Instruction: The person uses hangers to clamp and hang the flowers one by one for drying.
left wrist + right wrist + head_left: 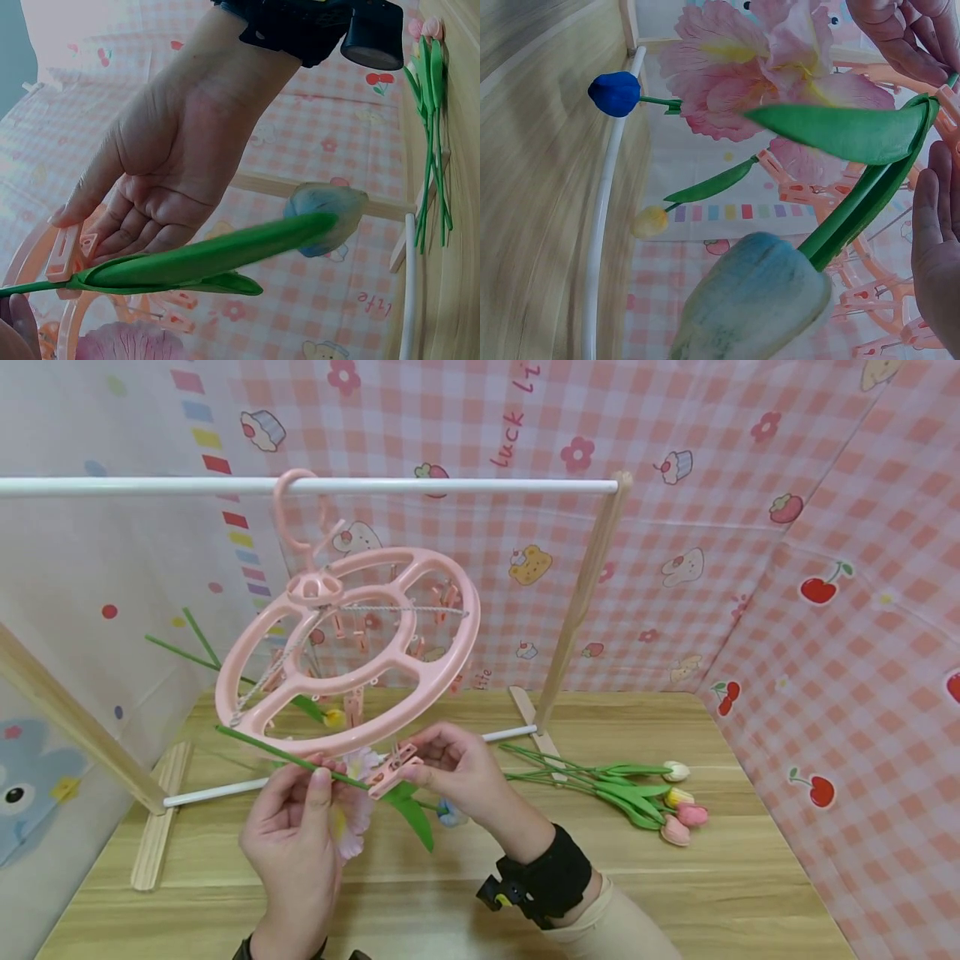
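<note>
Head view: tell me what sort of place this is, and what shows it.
Probably a small staged booth for tabletop work: patterned sheets rise behind and beside the wood-grain table, and a frame standing on it holds a pink clip hanger.

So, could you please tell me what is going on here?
A person is working with both hands at a round pink hanger hooked over a white rod. The left hand pinches the stem of a pale blue tulip, while the right hand holds a pink clothespin at that stem; whether it grips yet is hard to tell. A yellow tulip hangs from another clothespin, and more tulips lie on the table.
</note>
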`<state>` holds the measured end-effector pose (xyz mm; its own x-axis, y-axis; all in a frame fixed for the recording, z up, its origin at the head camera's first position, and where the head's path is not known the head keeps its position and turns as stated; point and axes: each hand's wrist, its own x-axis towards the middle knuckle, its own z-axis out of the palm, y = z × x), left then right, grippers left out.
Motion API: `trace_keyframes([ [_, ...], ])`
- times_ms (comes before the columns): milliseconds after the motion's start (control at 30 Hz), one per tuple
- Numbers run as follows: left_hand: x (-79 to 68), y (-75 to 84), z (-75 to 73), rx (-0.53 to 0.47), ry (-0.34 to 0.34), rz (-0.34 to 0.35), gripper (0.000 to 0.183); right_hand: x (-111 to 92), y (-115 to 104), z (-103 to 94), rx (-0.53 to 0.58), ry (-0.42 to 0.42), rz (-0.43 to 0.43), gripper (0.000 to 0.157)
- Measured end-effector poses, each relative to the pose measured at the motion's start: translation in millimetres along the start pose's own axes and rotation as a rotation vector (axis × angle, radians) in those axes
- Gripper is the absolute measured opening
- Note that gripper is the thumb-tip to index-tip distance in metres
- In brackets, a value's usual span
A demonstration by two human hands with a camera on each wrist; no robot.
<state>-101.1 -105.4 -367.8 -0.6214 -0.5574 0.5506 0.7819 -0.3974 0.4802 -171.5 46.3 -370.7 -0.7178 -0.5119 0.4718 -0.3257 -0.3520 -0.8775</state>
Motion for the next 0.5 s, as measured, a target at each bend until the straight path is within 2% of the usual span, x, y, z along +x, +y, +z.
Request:
trace_keyframes([
  [167,1.1,-0.6,-0.7,-0.034,-0.027,-0.010,0.020,-0.8,1.7,-0.5,0.001,0.008,0.023,0.038],
  [267,1.1,-0.9,-1.9,-0.007,-0.035,-0.014,0.021,-1.5,1.8,-0.6,-0.001,0.013,0.030,0.039],
  [500,0.6,1.0,-6.4,0.027,0.030,-0.033,0.027,-2.9,2.5,-2.7,-0.087,0.016,0.002,0.039],
])
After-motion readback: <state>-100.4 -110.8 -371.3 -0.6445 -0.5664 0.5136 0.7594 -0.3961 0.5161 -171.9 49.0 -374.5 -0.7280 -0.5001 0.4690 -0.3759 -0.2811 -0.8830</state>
